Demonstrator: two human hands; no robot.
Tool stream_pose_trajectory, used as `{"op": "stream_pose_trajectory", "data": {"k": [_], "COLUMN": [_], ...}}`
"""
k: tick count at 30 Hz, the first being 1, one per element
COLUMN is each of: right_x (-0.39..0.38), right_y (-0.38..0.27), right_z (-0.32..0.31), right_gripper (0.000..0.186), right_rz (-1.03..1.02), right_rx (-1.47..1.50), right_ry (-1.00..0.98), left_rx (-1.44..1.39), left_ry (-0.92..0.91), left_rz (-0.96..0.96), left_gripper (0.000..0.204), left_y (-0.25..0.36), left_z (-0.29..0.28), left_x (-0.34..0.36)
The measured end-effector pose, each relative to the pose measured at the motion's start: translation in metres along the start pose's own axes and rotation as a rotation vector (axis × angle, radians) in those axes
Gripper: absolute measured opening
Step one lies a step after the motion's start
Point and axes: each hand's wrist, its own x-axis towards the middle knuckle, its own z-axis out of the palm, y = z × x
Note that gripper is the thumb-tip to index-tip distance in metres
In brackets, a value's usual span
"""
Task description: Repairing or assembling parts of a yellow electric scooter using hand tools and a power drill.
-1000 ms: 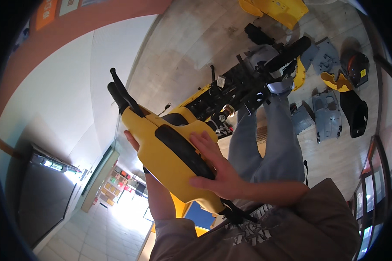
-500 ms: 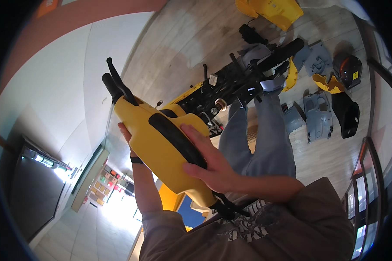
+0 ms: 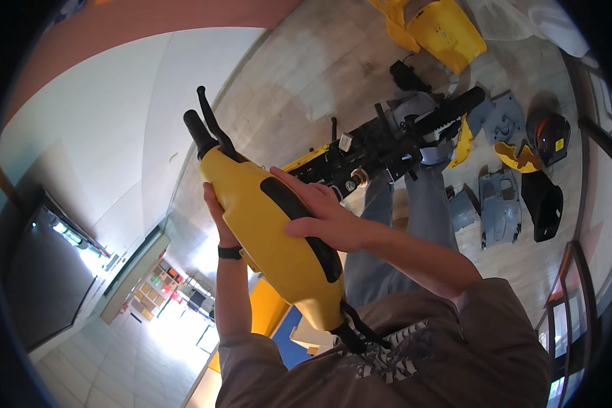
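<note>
A scooter handlebar with a yellow cover (image 3: 262, 224) lies slanted across the view. A long black panel (image 3: 299, 221) runs along its upper face. At the far-left end are a black grip (image 3: 198, 130) and a brake lever (image 3: 213, 119); the other grip (image 3: 350, 338) is close to my shirt. My left hand (image 3: 219, 214) is closed round the left edge, its fingers partly hidden beneath. My right hand (image 3: 330, 217) clasps the right side, thumb across the black panel and fingers along the far edge. Beyond lies a black scooter frame (image 3: 370, 146); whether the handlebar joins it is hidden.
Yellow body panels (image 3: 449, 34) lie on the floor at the far right. Grey plastic parts (image 3: 500, 207), a black curved part (image 3: 542, 204) and a dark helmet (image 3: 548, 136) are right of my legs. A white wall (image 3: 109, 102) rises at left.
The handlebar has rolled and turned a little, hiding the bulge on its far side. My right hand has shifted upward along the black panel. The whole view has moved slightly.
</note>
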Motion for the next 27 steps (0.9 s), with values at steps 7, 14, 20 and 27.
{"op": "stream_pose_trajectory", "data": {"k": [7, 14, 20, 27], "right_x": [0.008, -0.02, -0.074, -0.08], "right_y": [0.004, 0.018, -0.01, -0.011], "right_z": [0.004, 0.027, 0.068, 0.074], "right_gripper": [0.084, 0.074, 0.084, 0.088], "right_rz": [-0.03, -0.043, -0.079, -0.015], "right_rx": [0.153, 0.199, 0.426, 0.281], "right_ry": [0.0, 0.209, 0.488, 0.476], "left_rx": [0.031, -0.056, -0.069, 0.012], "left_ry": [0.012, 0.026, 0.009, -0.006], "left_rz": [0.041, 0.08, 0.085, 0.138], "left_gripper": [0.07, 0.066, 0.065, 0.065], "left_y": [-0.004, -0.013, -0.012, -0.008], "left_z": [-0.004, -0.012, -0.015, -0.027], "left_x": [0.008, 0.012, 0.015, 0.02]}}
